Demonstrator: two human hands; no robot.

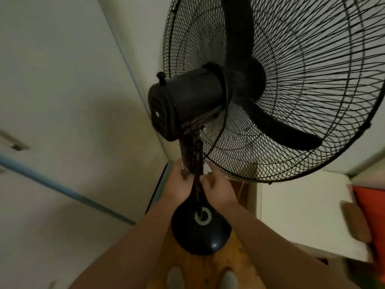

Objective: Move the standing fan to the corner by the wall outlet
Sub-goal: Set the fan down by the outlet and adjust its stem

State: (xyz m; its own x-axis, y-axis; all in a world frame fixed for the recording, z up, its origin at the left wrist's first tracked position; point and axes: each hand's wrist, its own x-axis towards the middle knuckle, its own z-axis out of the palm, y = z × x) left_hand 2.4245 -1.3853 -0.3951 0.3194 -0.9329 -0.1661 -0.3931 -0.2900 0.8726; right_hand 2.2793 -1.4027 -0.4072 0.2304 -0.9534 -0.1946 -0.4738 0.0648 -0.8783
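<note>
The standing fan (208, 113) stands directly ahead of the person, between the two forearms, with its pole (192, 159) running up and away from the round black base (200, 236) to the motor housing (185, 101) and the wide wire cage (291, 90). That pole is the long axis, near upright, and both hands meet on it at about the same height, just under the motor neck. The left hand (179, 184) grips the pole from the left with fingers curled round it; the right hand (216, 188) grips it from the right in the same way, thumbs close together on the near side. Neither hand is nearer than the other: the hold is symmetric, so a lift would go straight up along the pole.

The base sits on a wooden floor (208, 272), near the place where two pale walls (73, 90) meet, with a blue pipe (68, 192) running along the left wall. Whether the base rests on the floor or is just clear of it is hard to say in this wide, dim view. A white cabinet (302, 215) stands just to the right of the base, with the cage overhanging it. No wall outlet shows plainly, so I judge the fan to be close to the corner, and the remaining move a short one toward the wall joint ahead and left, minding the cage against the cabinet.
</note>
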